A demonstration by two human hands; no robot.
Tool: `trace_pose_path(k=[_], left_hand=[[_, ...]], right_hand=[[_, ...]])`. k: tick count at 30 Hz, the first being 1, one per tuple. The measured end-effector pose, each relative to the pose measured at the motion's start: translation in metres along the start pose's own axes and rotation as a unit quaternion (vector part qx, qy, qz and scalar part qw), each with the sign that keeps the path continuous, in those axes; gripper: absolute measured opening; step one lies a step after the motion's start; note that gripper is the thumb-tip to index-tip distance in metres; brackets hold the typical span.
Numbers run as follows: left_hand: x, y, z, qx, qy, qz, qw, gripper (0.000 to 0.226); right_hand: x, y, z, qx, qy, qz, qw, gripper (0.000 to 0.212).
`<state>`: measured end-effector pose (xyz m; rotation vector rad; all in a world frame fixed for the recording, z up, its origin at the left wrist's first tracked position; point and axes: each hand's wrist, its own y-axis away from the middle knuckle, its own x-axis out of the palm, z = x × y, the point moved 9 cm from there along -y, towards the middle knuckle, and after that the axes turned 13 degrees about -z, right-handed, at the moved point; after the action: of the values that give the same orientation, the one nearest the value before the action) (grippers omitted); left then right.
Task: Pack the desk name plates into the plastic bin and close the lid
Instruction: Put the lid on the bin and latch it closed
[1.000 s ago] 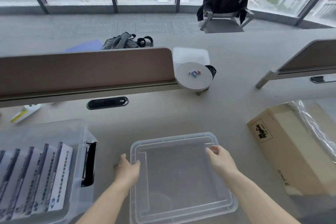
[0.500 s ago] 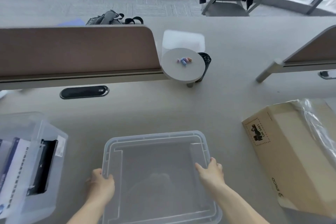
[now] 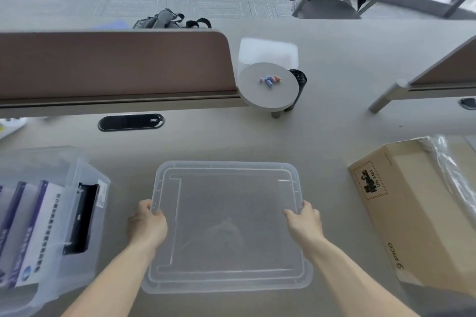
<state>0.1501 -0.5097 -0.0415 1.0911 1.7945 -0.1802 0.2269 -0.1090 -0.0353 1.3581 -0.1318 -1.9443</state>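
A clear plastic lid (image 3: 226,226) lies in front of me over the desk. My left hand (image 3: 148,224) grips its left edge and my right hand (image 3: 305,224) grips its right edge. The clear plastic bin (image 3: 87,188) stands at the left, with several white and purple name plates (image 3: 31,234) standing upright inside it. A black latch shows on the bin's near side wall.
A cardboard box (image 3: 417,213) with plastic wrap stands at the right. Behind are a brown desk divider (image 3: 116,64), a black cable port (image 3: 130,122) and a small round shelf (image 3: 269,86) with coloured bits on it. A chair and a bag stand beyond the desk.
Both hands slid back along the lid's side edges toward me and closed on them. The view tilted down and swung right, then partly back, so the bin sits further left.
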Motion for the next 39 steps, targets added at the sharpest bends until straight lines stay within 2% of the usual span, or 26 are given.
trace_pose_path(k=[6,11,13,15,16,17,19,21,24,25,27,29,31,32,33,34,36,38,39], left_hand=[[-0.066,0.0,-0.058,0.041,0.065,-0.009,0.997,0.033],[-0.159,0.004,-0.119,0.086,0.133,-0.045,0.986,0.032],[-0.205,0.006,-0.141,0.122,0.18,-0.074,0.973,0.03],[-0.249,0.008,-0.152,0.151,0.233,-0.103,0.955,0.028],[-0.269,0.007,-0.154,0.148,0.268,-0.114,0.945,0.026],[-0.286,0.006,-0.153,0.135,0.313,-0.12,0.933,0.023],[-0.311,0.005,-0.147,0.093,0.445,-0.101,0.885,0.024],[-0.324,0.007,-0.139,0.052,0.545,-0.046,0.836,0.054],[-0.346,0.015,-0.115,0.006,0.621,0.002,0.784,0.08],[-0.354,0.019,-0.107,-0.001,0.646,0.016,0.763,0.079],[-0.375,0.023,-0.089,-0.002,0.683,0.007,0.731,0.063],[-0.391,0.03,-0.077,0.013,0.694,-0.005,0.72,0.051],[-0.402,0.038,-0.071,0.02,0.687,-0.005,0.726,0.047],[-0.407,0.043,-0.068,0.024,0.682,-0.003,0.731,0.045],[-0.412,0.047,-0.064,0.026,0.682,-0.004,0.731,0.044],[-0.416,0.05,-0.058,0.023,0.684,-0.004,0.729,0.047],[-0.427,0.052,-0.044,0.021,0.691,0.004,0.722,0.047],[-0.447,0.054,-0.03,0.039,0.7,0.006,0.713,0.033],[-0.459,0.056,-0.023,0.048,0.695,-0.002,0.718,0.029]], right_hand=[[-0.052,0.029,0.057,-0.024,-0.064,-0.03,0.997,0.07],[-0.118,0.067,0.141,-0.106,-0.13,-0.067,0.984,0.066],[-0.146,0.088,0.175,-0.146,-0.18,-0.087,0.969,0.061],[-0.168,0.115,0.203,-0.175,-0.27,-0.1,0.942,0.044],[-0.176,0.129,0.213,-0.177,-0.318,-0.101,0.926,0.033],[-0.182,0.144,0.221,-0.172,-0.356,-0.098,0.913,0.032],[-0.183,0.163,0.232,-0.132,-0.439,-0.066,0.886,0.058],[-0.181,0.173,0.237,-0.078,-0.523,-0.024,0.848,0.077],[-0.178,0.193,0.243,-0.061,-0.595,0.051,0.8,0.067],[-0.176,0.193,0.243,-0.061,-0.61,0.068,0.787,0.065],[-0.172,0.199,0.245,-0.06,-0.63,0.129,0.764,0.063],[-0.167,0.213,0.247,-0.057,-0.628,0.187,0.753,0.057],[-0.158,0.218,0.246,-0.072,-0.622,0.215,0.75,0.032],[-0.15,0.228,0.248,-0.066,-0.618,0.258,0.74,0.02],[-0.144,0.236,0.249,-0.061,-0.609,0.292,0.735,0.02],[-0.138,0.242,0.249,-0.047,-0.598,0.316,0.735,0.03],[-0.138,0.25,0.248,-0.059,-0.573,0.299,0.761,0.024],[-0.132,0.268,0.251,-0.027,-0.544,0.339,0.767,0.011],[-0.129,0.278,0.254,-0.028,-0.518,0.346,0.782,0.012]])
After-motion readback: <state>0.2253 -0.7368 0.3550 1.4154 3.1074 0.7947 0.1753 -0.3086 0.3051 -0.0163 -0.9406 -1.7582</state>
